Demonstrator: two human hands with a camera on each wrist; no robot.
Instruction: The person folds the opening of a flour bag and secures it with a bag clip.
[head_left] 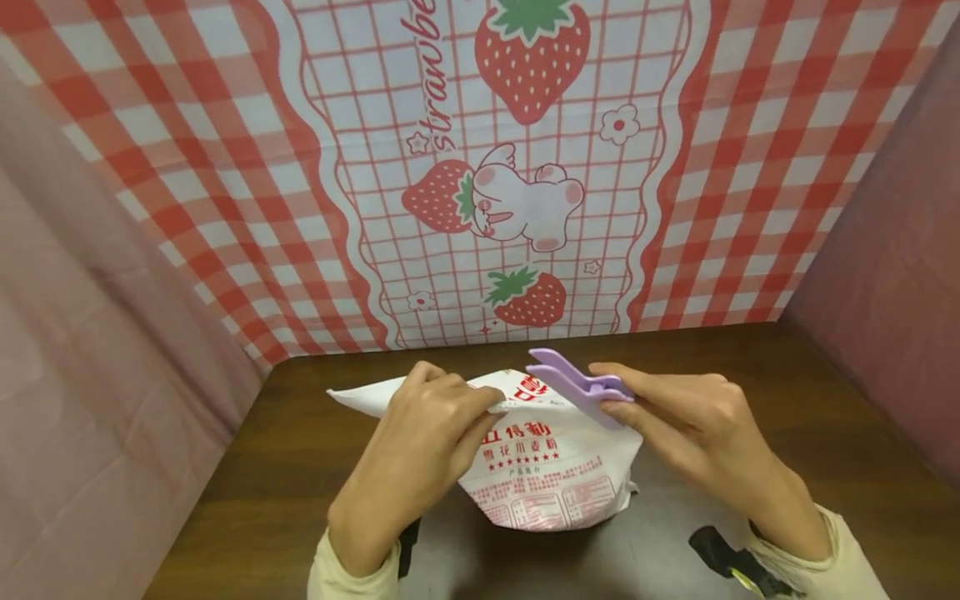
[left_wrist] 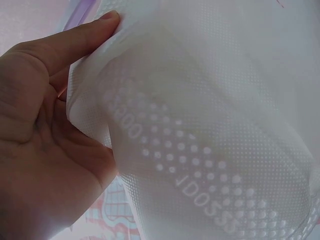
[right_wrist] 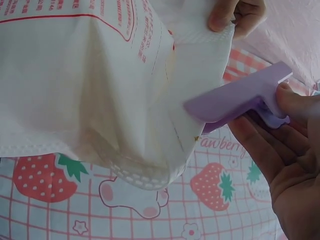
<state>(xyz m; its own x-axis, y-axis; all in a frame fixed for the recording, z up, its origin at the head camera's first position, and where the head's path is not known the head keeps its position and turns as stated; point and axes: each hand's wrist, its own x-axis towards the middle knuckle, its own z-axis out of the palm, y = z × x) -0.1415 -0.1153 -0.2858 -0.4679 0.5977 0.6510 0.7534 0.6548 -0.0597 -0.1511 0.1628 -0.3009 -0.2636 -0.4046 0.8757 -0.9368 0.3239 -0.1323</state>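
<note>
A white flour bag (head_left: pixel 547 492) with red print stands on the table, its top edge folded over. My left hand (head_left: pixel 420 437) pinches that fold near its middle, and the left wrist view shows the thumb lying along the white material (left_wrist: pixel 200 130). In my right hand (head_left: pixel 705 425) is a purple bag clip (head_left: pixel 581 390), pinched at its handles between thumb and fingers. The clip's long jaws stand spread at the right part of the fold. In the right wrist view the clip (right_wrist: pixel 235 97) overlaps the bag's edge; how far it reaches over cannot be told.
The bag rests on a dark brown wooden table (head_left: pixel 270 467). Behind it hangs a red and white checked cloth (head_left: pixel 735 183) with strawberries. Pink curtains (head_left: pixel 97 333) close off both sides. Black straps (head_left: pixel 720 554) show by the wrists.
</note>
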